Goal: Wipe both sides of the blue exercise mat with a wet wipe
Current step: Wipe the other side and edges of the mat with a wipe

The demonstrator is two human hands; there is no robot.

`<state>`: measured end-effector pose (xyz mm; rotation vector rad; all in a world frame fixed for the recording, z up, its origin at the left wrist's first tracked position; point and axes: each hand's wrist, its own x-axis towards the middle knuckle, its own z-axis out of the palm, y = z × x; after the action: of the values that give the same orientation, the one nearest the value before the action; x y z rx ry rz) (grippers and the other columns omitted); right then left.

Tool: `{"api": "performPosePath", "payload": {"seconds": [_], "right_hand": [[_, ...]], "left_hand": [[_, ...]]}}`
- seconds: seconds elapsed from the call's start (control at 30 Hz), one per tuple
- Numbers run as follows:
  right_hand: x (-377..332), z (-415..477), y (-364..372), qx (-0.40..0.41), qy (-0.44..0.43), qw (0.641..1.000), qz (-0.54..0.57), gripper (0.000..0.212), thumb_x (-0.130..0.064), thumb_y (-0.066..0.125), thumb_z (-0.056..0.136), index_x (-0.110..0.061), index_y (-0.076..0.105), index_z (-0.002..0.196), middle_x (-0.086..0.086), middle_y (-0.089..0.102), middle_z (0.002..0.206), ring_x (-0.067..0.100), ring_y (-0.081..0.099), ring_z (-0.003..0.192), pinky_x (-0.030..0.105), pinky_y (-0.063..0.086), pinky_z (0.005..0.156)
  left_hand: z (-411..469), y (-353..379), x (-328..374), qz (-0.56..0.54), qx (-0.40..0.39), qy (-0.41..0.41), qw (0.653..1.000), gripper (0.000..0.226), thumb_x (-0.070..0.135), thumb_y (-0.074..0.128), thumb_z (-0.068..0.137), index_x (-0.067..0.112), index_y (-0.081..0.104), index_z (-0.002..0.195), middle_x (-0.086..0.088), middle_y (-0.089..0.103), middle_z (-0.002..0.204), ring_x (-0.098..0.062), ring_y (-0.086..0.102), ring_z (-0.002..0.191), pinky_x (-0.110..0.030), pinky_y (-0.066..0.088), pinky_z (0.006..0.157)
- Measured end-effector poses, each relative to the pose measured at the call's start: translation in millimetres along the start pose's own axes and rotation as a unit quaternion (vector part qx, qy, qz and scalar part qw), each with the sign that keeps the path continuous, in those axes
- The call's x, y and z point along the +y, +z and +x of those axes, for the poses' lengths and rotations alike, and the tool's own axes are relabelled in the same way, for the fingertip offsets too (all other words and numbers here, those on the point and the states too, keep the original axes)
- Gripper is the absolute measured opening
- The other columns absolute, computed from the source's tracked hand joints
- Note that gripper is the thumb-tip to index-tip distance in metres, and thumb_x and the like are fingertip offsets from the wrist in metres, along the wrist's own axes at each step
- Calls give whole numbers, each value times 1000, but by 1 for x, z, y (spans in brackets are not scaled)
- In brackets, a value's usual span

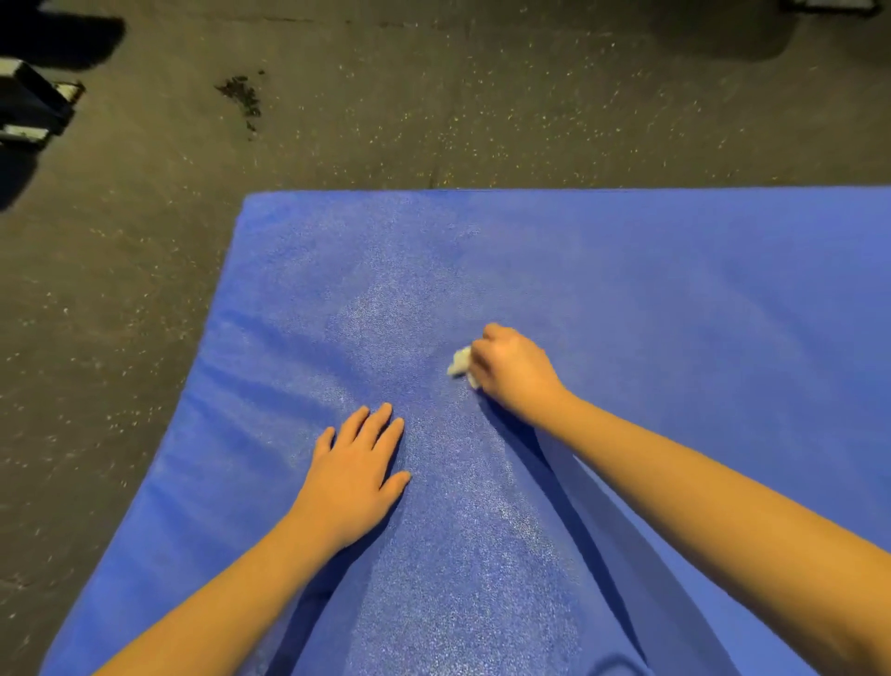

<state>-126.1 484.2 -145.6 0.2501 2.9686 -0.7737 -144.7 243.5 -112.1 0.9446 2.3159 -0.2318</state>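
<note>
Left hand point(354, 470) flat on grainy blue foam mat point(675, 289), right hand point(513, 369) gripping crumpled white wipe point(460, 362)

Noted dark grey floor point(482, 96), flecked all over with pale specks. Logged a small scatter of black crumbs point(241, 94) on it, left of centre toward the far side. Recorded a black boxy object point(33, 103) with white-edged corners at the far left edge, partly cut off by the frame. Just beyond it, saw a black blurred shape point(62, 34); could not tell what. At the top right corner, caught a sliver of a dark item point(827, 5), with a broad shadow point(723, 34) on the floor beside it.
</note>
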Motion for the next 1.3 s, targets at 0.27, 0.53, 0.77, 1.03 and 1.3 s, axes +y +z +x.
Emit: {"api": "performPosePath", "payload": {"seconds": [0.27,0.53,0.77,1.03,1.3], "right_hand": [[-34,-12,8,-136,-156,978,0,17,-16,58,90,-1,64,93,17,54,95,37,57,81,38,40,60],[-19,12,9,-61,-70,995,-22,17,-12,54,92,3,61,89,20,54,95,39,56,78,41,38,60],[-26,19,-9,-148,-88,979,-108,17,-13,51,93,-6,63,102,15,55,108,36,57,93,34,32,62],[-12,7,-39,-300,-143,930,-160,24,-15,46,97,-14,63,114,14,48,112,34,53,86,33,31,62],[33,15,-52,-197,-51,970,-137,16,-17,50,95,-3,57,100,13,50,105,36,57,87,40,43,68]], "left_hand": [[5,-19,-12,50,-18,49,997,70,55,31,78,10,67,118,-10,64,124,-33,65,105,-47,56,73],[17,-45,-17,143,-105,100,979,66,51,35,100,22,13,155,2,1,162,-19,13,147,-39,25,114],[62,-68,-17,93,-47,56,993,37,35,40,101,15,46,131,-3,41,133,-24,44,120,-39,42,93],[105,-15,2,-123,326,-99,932,41,27,40,90,3,58,119,-13,56,129,-32,51,121,-51,38,101],[114,-1,4,-167,368,-89,910,47,30,37,91,2,59,122,-13,56,133,-31,48,126,-53,33,108]]}}
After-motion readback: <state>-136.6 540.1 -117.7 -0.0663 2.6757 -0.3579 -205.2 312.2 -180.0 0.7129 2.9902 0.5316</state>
